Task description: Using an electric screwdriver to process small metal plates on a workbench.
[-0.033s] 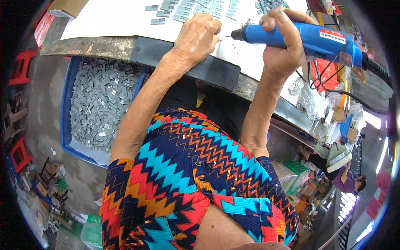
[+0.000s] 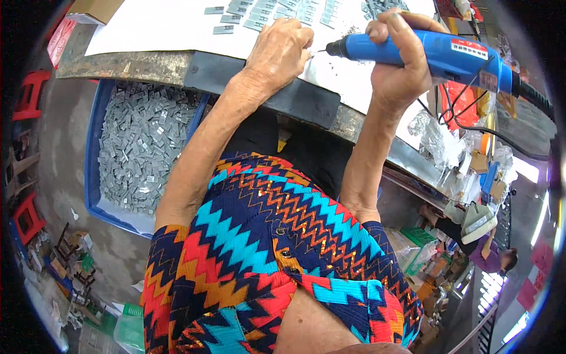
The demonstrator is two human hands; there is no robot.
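Note:
My right hand (image 2: 402, 65) is wrapped round a blue electric screwdriver (image 2: 433, 53), held almost level, its thin bit aimed left. The bit's tip is close to the fingertips of my left hand (image 2: 278, 52). Those fingers are bent and pressed together over the front edge of the white sheet (image 2: 159, 29); whatever they pinch is hidden behind the knuckles. Just beyond, small flat grey pieces (image 2: 259, 15) lie in rows on the sheet. A heap of similar grey pieces (image 2: 380, 8) sits farther right, with tiny dark bits scattered near it.
Below the table's left side stands a blue bin (image 2: 92, 171) full of grey pieces. A dark bar (image 2: 259, 88) runs along the table edge under my wrists. The black cord (image 2: 536, 105) trails right, past plastic bags (image 2: 451, 144). A person (image 2: 486, 253) is at far right.

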